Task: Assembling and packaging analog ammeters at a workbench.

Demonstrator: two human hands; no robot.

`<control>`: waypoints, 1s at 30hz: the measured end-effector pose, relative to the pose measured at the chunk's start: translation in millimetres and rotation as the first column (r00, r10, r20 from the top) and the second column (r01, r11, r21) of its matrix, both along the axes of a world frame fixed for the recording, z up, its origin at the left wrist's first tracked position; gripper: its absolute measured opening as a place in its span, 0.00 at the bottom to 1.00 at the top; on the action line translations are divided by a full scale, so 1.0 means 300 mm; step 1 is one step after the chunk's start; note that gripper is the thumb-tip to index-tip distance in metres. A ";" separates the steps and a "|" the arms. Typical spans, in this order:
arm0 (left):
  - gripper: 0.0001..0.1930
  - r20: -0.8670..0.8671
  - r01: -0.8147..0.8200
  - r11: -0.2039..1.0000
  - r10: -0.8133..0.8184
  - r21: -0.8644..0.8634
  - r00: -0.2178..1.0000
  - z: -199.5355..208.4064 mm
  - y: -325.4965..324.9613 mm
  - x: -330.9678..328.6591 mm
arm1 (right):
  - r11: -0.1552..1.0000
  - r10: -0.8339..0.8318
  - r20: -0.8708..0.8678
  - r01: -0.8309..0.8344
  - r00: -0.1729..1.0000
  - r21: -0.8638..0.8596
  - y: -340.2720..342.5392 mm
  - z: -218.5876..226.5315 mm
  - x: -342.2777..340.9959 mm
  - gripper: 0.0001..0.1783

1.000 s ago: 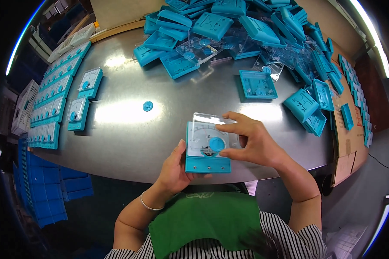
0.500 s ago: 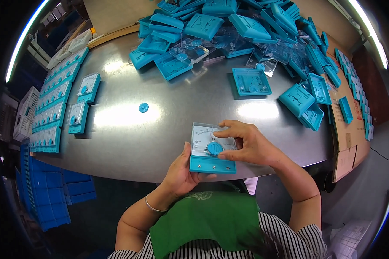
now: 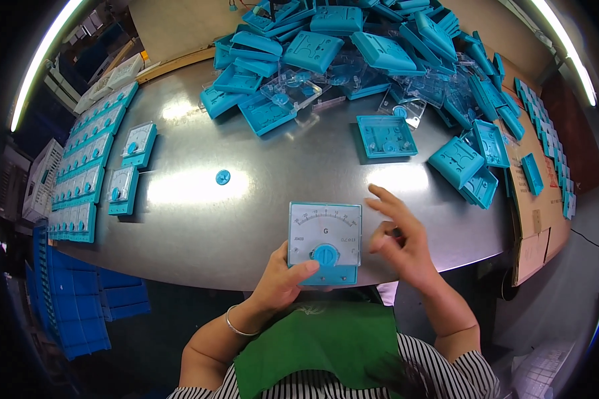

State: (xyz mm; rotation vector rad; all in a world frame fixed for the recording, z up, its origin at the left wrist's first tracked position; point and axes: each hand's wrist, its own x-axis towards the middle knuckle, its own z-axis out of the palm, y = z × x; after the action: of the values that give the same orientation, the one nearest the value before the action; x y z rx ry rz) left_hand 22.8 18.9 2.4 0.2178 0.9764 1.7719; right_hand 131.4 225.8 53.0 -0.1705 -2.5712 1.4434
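Now your left hand grips the meter, lid on, it seems. Your right hand, fingers spread, should check it.

Meter, lower centre: curved scale with small numerals, one dark capital letter beneath, small print either side
Carton, right of frame: red printing, illegible
Apron, bottom centre: pale mark, unclear
Two meters, left: dial print too small

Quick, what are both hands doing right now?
Left hand: closed on the blue-and-white meter, thumb over its front.
Right hand: open, beside the meter; can't tell if anything's tucked inside.
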 end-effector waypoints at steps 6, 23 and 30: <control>0.31 0.045 0.073 0.995 -0.076 0.068 0.996 0.030 0.002 0.003 | 0.767 0.037 0.217 0.111 0.976 -0.632 -0.085 -0.175 -0.002 0.13; 0.28 0.095 0.103 0.994 -0.107 0.045 0.990 0.043 0.008 0.056 | 0.828 -0.074 -0.088 0.012 0.993 -0.561 -0.156 -0.232 0.066 0.07; 0.28 0.104 0.083 0.996 -0.087 0.042 0.991 0.057 0.010 0.073 | 0.811 -0.110 -0.165 -0.008 0.980 -0.585 -0.179 -0.256 0.081 0.11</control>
State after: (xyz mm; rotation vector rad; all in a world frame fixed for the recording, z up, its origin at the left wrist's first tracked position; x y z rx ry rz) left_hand 44.6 21.9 19.4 0.1846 0.8470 1.7076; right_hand 155.8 172.0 -23.8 -0.1701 -1.8802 2.0747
